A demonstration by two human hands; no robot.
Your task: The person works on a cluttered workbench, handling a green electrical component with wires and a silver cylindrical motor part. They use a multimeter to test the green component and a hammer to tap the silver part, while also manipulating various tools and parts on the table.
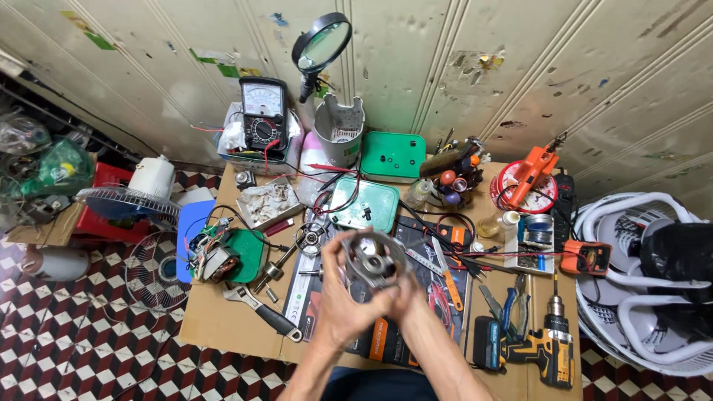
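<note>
Both my hands hold a round grey metal motor housing (373,260) over the middle of a cluttered low wooden table (215,321). My left hand (340,297) wraps its left side, with the thumb across the front. Behind its right side, my right hand (407,291) grips from below. A motor core with copper windings on a green plate (223,256) lies to the left. An adjustable wrench (264,312) rests near the table's front left.
A cordless drill (546,349) and pliers (505,301) lie at the right. At the back stand an analogue multimeter (265,115), a magnifier (321,44) and green plastic covers (392,154). Fan grilles (646,275) stand right, a fan (141,197) left, on checkered floor.
</note>
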